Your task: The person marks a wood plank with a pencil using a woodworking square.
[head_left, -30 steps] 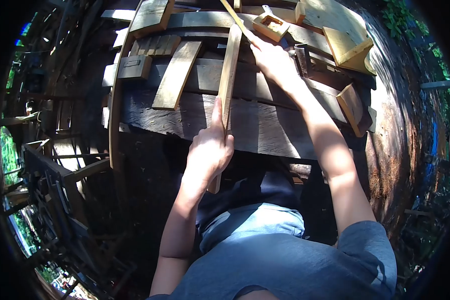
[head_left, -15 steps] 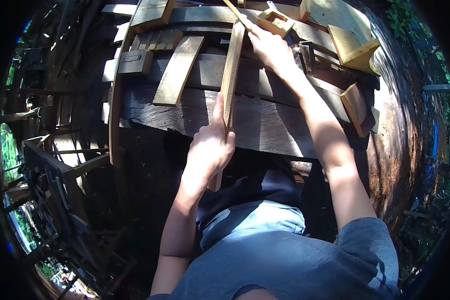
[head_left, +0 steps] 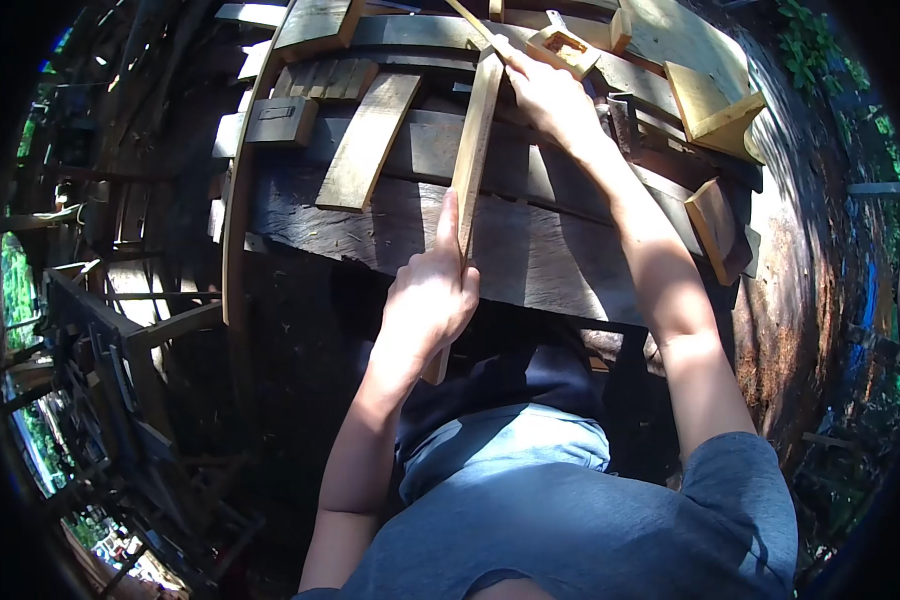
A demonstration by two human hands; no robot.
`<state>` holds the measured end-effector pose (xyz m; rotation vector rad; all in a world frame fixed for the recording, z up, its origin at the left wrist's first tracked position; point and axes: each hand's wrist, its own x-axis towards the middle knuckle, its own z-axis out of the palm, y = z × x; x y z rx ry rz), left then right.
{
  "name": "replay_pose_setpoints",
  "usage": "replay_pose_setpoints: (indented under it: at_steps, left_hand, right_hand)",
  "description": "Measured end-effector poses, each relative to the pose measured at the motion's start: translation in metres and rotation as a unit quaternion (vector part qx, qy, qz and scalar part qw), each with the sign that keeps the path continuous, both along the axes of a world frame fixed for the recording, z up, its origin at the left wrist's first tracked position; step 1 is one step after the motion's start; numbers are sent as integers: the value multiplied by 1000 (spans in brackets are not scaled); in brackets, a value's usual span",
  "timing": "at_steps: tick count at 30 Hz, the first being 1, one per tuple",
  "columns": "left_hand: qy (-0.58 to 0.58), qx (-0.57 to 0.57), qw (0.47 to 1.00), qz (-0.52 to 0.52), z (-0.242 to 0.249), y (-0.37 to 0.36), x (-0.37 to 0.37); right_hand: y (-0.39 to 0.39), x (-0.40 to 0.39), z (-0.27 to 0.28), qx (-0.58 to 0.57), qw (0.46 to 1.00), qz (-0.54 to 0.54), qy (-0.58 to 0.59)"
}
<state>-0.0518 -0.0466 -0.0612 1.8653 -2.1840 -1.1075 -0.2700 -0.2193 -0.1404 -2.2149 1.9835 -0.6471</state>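
Note:
A long narrow wooden batten (head_left: 478,125) runs from near my lap up over the bench. My left hand (head_left: 432,300) is wrapped round its near part, the index finger stretched along the top. At the batten's far end, my right hand (head_left: 558,108) is closed on a thin yellowish stick (head_left: 470,18), which slants up and left past the fingertips and overlaps the batten's tip. Just beyond the right hand sits a small wooden box (head_left: 562,50) with brownish bits inside.
The dark plank bench (head_left: 540,250) carries a flat board (head_left: 372,140), a wooden block (head_left: 280,121) and an angled wooden piece (head_left: 715,110). A long upright strip (head_left: 238,220) crosses its left edge. A large log (head_left: 780,300) lies at right.
The whole view has shifted slightly, so the bench and its pieces appear a little further right. Both hands keep their grips, with little visible movement against the batten.

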Motion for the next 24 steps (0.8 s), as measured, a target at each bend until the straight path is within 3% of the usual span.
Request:
replay_pose_setpoints:
  at_steps: [2, 3, 6, 9, 13, 15, 17, 19, 22, 24]
  left_hand:
    - [-5, 8, 1000, 10, -1, -1, 0]
    - [-8, 14, 1000, 9, 1, -2, -1]
    - [-21, 27, 999, -1, 1, -2, -1]
    - [24, 17, 1000, 2, 0, -2, 1]
    - [8, 14, 1000, 5, 0, -1, 1]
    - [0, 18, 1000, 7, 3, -1, -1]
    - [-14, 30, 999, 5, 3, -3, 0]
    - [-14, 29, 999, 5, 4, -2, 0]
    - [8, 9, 1000, 0, -1, -1, 1]
    - [8, 2, 1000, -12, -3, 0, 0]
  right_hand:
    - [35, 7, 30, 82, 993, 14, -85]
    - [54, 8, 21, 20, 997, 35, -60]
    - [79, 17, 47, 84, 993, 20, -80]
    - [35, 9, 16, -33, 997, 16, -70]
    - [2, 6, 13, -15, 998, -41, -49]
    - [20, 3, 18, 35, 996, 11, -78]
    - [67, 20, 53, 106, 991, 3, -82]
    - [79, 23, 53, 152, 986, -6, -72]
    - [48, 9, 19, -19, 995, 40, -89]
    - [6, 1, 6, 13, 996, -5, -86]
